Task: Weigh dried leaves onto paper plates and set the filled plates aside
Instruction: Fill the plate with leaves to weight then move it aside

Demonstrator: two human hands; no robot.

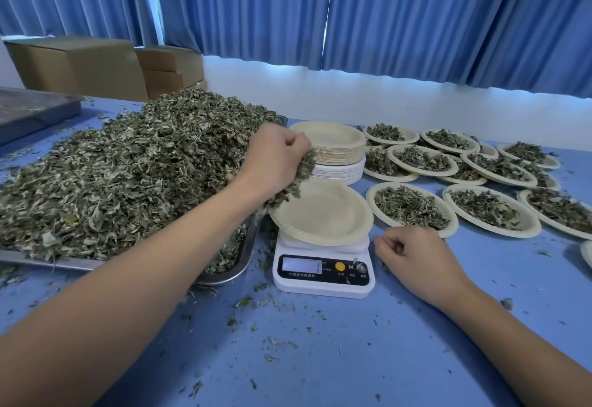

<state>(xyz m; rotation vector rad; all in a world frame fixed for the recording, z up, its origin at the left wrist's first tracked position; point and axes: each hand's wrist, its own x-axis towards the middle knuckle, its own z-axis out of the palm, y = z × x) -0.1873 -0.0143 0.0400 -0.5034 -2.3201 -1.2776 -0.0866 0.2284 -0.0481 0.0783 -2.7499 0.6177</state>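
Observation:
A big heap of dried green leaves (128, 169) fills a metal tray (237, 265) on the left. My left hand (275, 159) is shut on a handful of leaves, held above the left rim of a bare paper plate (326, 214). That plate rests on a small white kitchen scale (323, 272) with a grey display. My right hand (416, 252) lies on the blue table just right of the scale, fingers curled with nothing in them. Several filled plates (413, 208) lie to the right.
A stack of unused paper plates (336, 150) stands behind the scale. Cardboard boxes (80, 63) and a dark tray (32, 111) sit at the back left. Blue curtains hang behind. Leaf crumbs litter the blue table (320, 358).

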